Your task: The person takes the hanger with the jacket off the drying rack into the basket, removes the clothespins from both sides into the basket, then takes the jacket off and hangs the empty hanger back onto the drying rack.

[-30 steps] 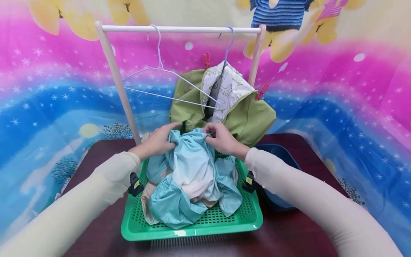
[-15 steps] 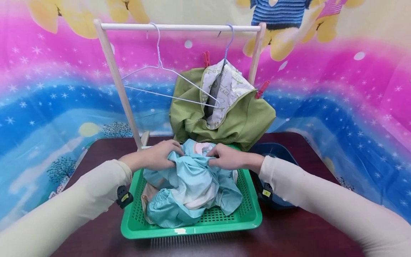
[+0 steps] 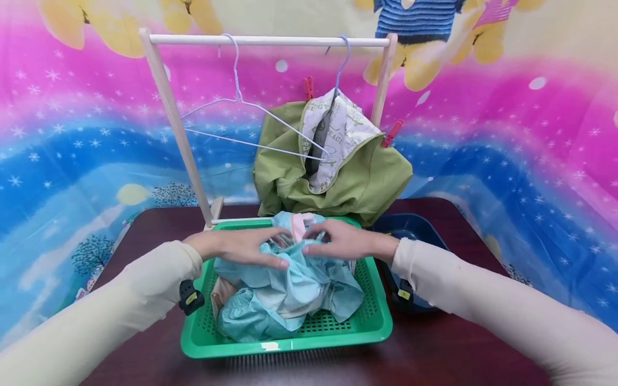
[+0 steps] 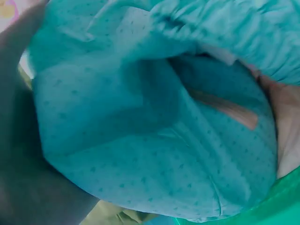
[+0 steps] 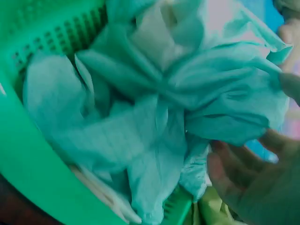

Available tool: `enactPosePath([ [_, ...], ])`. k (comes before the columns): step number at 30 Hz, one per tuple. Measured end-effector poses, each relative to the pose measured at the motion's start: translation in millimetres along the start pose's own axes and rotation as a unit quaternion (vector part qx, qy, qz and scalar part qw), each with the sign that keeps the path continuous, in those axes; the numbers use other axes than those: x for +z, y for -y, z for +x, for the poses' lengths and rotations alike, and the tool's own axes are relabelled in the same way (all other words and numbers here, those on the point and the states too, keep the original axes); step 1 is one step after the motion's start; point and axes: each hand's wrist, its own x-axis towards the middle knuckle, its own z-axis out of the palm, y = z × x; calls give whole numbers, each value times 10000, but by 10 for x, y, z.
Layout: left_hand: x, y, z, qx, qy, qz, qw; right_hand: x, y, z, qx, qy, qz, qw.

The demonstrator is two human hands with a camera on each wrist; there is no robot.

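A crumpled light blue garment (image 3: pixel 294 287) with a gathered elastic cuff and paler, pinkish parts lies heaped in a green plastic basket (image 3: pixel 285 348). Over its back part is my left hand (image 3: pixel 248 245), fingers and thumb extended to the right across the cloth. Facing it from the other side, my right hand (image 3: pixel 345 239) has loosely bent fingers, with the thumb apart from them. In the right wrist view, the fingers of that hand (image 5: pixel 262 183) are spread right at the garment's edge. The left wrist view is mostly filled by blue cloth (image 4: pixel 140 108) with small dark prints.
Behind the basket stands a rack (image 3: pixel 270 40) with a bare wire hanger (image 3: pixel 237 99). Beside that hanger hangs a green jacket (image 3: pixel 372 177) with red clothespins (image 3: pixel 392 133). A dark blue basin (image 3: pixel 425 230) sits at the right on the dark red table (image 3: pixel 463 321).
Both hands have come down toward the basket with the garment's upper part, which now lies lower. Fingers that pinched the cloth have loosened and straightened.
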Motion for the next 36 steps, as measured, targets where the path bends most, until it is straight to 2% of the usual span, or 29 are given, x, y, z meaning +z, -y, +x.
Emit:
enactPosePath([
  [2, -40, 19, 46, -153, -358, 60, 9992, -44, -45, 66, 267, -446, -77, 9986],
  [4, -66, 51, 125, -343, -681, 247, 9968, -79, -91, 129, 629, -680, -221, 9955],
  [6, -81, 66, 210, -638, -824, 555, 9930, -101, -141, 190, 997, -572, -300, 9929],
  [8, -79, 93, 315, -769, -780, 709, 9914, -110, -172, 247, 1253, -331, -456, 9905],
  [10, -71, 94, 397, -841, -800, 850, 9896, -106, -192, 308, 1329, -171, -532, 9895],
  [12, -55, 96, 462, -859, -1015, 981, 9862, -93, -191, 362, 1320, -146, -545, 9896],
  [15, -19, 96, 543, -741, -1583, 1046, 9790, -55, -200, 432, 1193, -316, -550, 9908],
  [19, 21, 86, 622, -270, -2328, 843, 9685, -1, -221, 467, 952, -586, -544, 9922],
  [23, 2, 32, 601, 95, -2768, 430, 9599, 3, -229, 426, 772, -958, -452, 9914],
  [26, -37, -40, 502, 244, -2694, 82, 9627, -28, -207, 343, 693, -1229, -560, 9884],
  [29, -50, -110, 365, 422, -2192, -266, 9744, -54, -170, 232, 400, -1125, -634, 9908],
  [33, -1, -148, 220, 642, -1307, -245, 9890, -29, -113, 100, 10, -263, -236, 9994],
  [36, 77, -156, 147, 597, -970, 277, 9931, 45, -71, 31, 139, 340, -239, 9990],
])
